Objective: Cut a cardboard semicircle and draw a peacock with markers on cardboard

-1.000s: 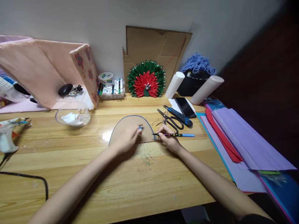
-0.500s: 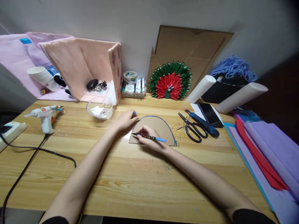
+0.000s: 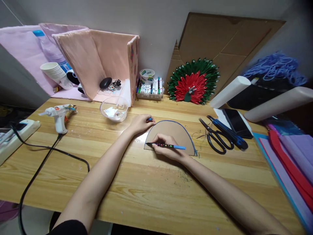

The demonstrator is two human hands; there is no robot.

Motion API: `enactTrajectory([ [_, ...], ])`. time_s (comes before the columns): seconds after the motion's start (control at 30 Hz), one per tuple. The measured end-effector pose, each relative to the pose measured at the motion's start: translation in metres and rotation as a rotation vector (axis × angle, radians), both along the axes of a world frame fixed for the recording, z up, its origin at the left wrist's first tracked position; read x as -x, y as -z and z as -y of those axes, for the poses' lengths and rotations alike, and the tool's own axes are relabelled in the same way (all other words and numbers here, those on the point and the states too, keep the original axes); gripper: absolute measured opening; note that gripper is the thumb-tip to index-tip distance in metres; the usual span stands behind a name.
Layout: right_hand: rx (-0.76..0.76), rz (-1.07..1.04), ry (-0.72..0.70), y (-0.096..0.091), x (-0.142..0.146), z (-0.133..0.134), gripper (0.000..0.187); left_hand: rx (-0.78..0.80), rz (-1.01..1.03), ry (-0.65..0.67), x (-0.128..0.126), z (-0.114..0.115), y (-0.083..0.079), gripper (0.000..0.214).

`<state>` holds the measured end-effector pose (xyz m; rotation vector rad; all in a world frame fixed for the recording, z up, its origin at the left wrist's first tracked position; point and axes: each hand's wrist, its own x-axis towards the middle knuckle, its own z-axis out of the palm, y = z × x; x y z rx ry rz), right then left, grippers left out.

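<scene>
A half-round piece of brown cardboard (image 3: pixel 174 133) with a blue outline lies flat on the wooden table (image 3: pixel 137 182). My right hand (image 3: pixel 167 148) is closed round a dotted black pen with a blue end (image 3: pixel 166 145), its tip at the cardboard's lower left corner. My left hand (image 3: pixel 141 123) rests at the cardboard's upper left edge, fingers curled over a small blue thing that I cannot make out.
Black scissors (image 3: pixel 215 138) and a blue cutter (image 3: pixel 228 132) lie right of the cardboard, next to a phone (image 3: pixel 236 122). A glue gun (image 3: pixel 58 114) with its cord, a clear bowl (image 3: pixel 114 109), markers (image 3: pixel 150 89), a red-green fan ornament (image 3: pixel 193 85) and coloured paper sheets (image 3: pixel 288 156) ring the table.
The view has swung left. My right hand has carried the pen from the cardboard's right corner to its left corner. My left hand has shifted from the middle to the upper left edge.
</scene>
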<state>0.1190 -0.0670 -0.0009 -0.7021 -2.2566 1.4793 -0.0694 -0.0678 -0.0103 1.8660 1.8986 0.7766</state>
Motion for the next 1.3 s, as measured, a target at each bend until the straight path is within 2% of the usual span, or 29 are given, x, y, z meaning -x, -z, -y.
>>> enactTrajectory([
  [0.13,-0.023,-0.018,0.04,0.0005,-0.001,0.0001,0.005,0.013,-0.008,0.001,-0.0007,0.0005,-0.0013,0.024],
  [0.27,0.003,0.001,-0.076,0.0012,-0.0018,0.0008,0.003,0.012,0.004,-0.006,-0.0014,0.001,-0.0024,0.022],
  [0.4,-0.01,-0.015,-0.018,0.0009,-0.0021,0.0008,0.003,0.023,0.013,-0.001,-0.0014,0.001,-0.0021,0.022],
  [0.53,0.011,0.018,-0.117,-0.0002,-0.0023,-0.0002,0.002,-0.002,0.008,0.001,-0.0007,0.0005,-0.0001,0.022],
  [0.67,0.015,0.002,-0.039,-0.0006,-0.0023,-0.0014,0.003,-0.002,0.004,-0.007,-0.0009,0.0,0.0006,0.022],
  [0.8,0.042,0.022,-0.13,0.0007,-0.0026,-0.0028,0.004,0.006,0.006,-0.012,-0.0016,0.0003,-0.0004,0.022],
  [0.93,0.023,-0.009,-0.02,0.0011,-0.002,-0.0023,0.002,0.011,0.01,0.0,-0.0011,0.0002,-0.0001,0.022],
  [1.07,0.02,0.004,-0.132,-0.0002,-0.0024,-0.0019,0.002,-0.01,0.005,-0.003,-0.0004,-0.0005,0.0012,0.022],
  [1.23,0.008,-0.016,-0.049,-0.0016,-0.0024,-0.0022,0.004,-0.009,0.016,0.01,-0.0001,-0.0001,0.0017,0.022],
  [1.3,0.001,-0.007,-0.103,-0.0024,-0.0021,-0.0022,0.004,-0.012,0.017,0.013,0.0,0.0,0.0018,0.022],
])
